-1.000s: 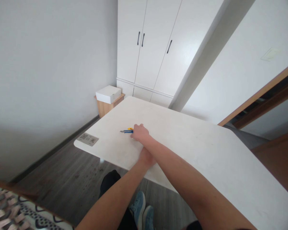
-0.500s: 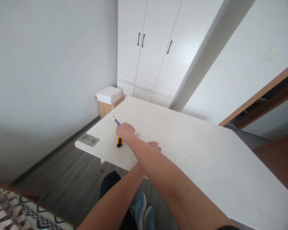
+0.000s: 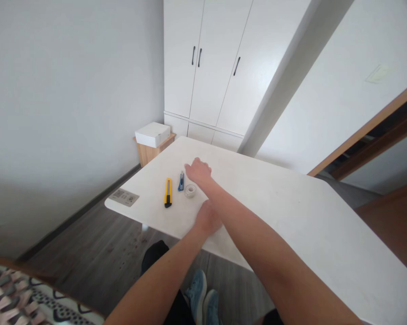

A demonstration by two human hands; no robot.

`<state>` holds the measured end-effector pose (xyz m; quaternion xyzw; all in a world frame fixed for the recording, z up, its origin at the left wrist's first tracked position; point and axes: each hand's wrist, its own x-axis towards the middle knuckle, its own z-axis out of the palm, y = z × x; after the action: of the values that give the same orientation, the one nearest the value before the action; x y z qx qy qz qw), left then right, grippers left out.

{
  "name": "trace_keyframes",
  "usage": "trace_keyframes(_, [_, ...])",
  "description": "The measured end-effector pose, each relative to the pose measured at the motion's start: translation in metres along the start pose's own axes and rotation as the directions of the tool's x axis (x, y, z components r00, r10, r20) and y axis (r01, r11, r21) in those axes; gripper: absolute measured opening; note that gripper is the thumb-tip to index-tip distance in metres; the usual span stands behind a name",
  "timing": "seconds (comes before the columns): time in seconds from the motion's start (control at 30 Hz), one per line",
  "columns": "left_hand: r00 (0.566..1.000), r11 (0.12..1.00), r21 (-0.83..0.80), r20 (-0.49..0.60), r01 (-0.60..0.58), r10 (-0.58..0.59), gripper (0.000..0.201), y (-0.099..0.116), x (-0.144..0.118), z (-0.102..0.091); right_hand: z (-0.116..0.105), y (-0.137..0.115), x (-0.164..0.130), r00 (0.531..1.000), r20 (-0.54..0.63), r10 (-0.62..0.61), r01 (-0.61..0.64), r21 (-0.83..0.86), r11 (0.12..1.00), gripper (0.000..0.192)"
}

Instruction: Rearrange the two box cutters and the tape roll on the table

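Right hand point(image 3: 199, 171) hovering empty, fingers loose, just beyond small blue cutter point(image 3: 180, 181) and clear tape roll point(image 3: 190, 190) (yellow utility knife point(image 3: 168, 192) alongside, tidily parallel). Left hand point(image 3: 208, 220) flat on white table point(image 3: 291, 216) edge, bracing, gripping nothing

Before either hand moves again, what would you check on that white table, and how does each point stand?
1. Yellow utility knife lies flat, untouched: ok.
2. Its blade retracted: cannot tell.
3. Small blue cutter lies apart from the yellow one: ok.
4. Clear tape roll lies flat beside the cutter: ok.
5. Right hand hovers past the items, holding nothing: ok.
6. Left hand at the table edge, mostly hidden by the right forearm: cannot tell.
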<state>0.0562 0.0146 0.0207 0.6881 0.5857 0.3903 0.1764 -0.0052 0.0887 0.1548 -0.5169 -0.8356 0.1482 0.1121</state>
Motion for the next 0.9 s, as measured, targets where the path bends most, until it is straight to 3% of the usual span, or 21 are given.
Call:
trace_keyframes(0.13, [0.999,0.985,0.169,-0.011,-0.036,0.039,0.023,0.002,-0.002,-0.007,-0.021,0.079,-0.014,1.000,-0.015,-0.004,0.003,-0.065,0.998,0.027])
trace_keyframes(0.27, [0.997,0.945,0.318,0.000,-0.077,0.082,0.024,0.002,-0.003,-0.008,-0.021,0.160,-0.045,0.996,0.041,0.080,-0.075,-0.094,0.993,0.018])
trace_keyframes(0.37, [0.996,0.935,0.344,-0.002,-0.084,0.090,0.024,0.003,-0.002,-0.008,-0.015,0.191,-0.065,0.991,0.080,0.103,-0.096,-0.086,0.992,0.017])
trace_keyframes(0.47, [0.996,0.938,0.336,0.002,-0.088,0.093,0.024,0.005,-0.002,-0.010,-0.012,0.182,-0.068,0.996,0.082,0.024,-0.021,-0.030,0.999,0.017])
trace_keyframes(0.6, [0.998,0.953,0.296,0.022,-0.056,0.052,0.025,0.004,-0.001,-0.007,-0.006,0.129,-0.053,0.973,0.114,-0.202,0.196,0.057,0.979,0.018])
trace_keyframes(0.77, [1.000,0.961,0.277,-0.002,-0.026,0.028,0.032,-0.002,-0.001,-0.002,0.017,0.065,-0.028,0.817,0.305,-0.489,0.529,-0.063,0.846,0.059])
trace_keyframes(0.83, [1.000,0.972,0.232,0.000,-0.030,0.031,0.034,-0.003,-0.002,-0.001,0.026,0.051,-0.020,0.779,0.372,-0.504,0.586,-0.149,0.796,0.063])
trace_keyframes(0.9, [1.000,0.980,0.198,-0.004,-0.027,0.028,0.031,-0.003,-0.001,-0.001,0.030,0.044,-0.014,0.768,0.412,-0.490,0.606,-0.221,0.764,0.055])
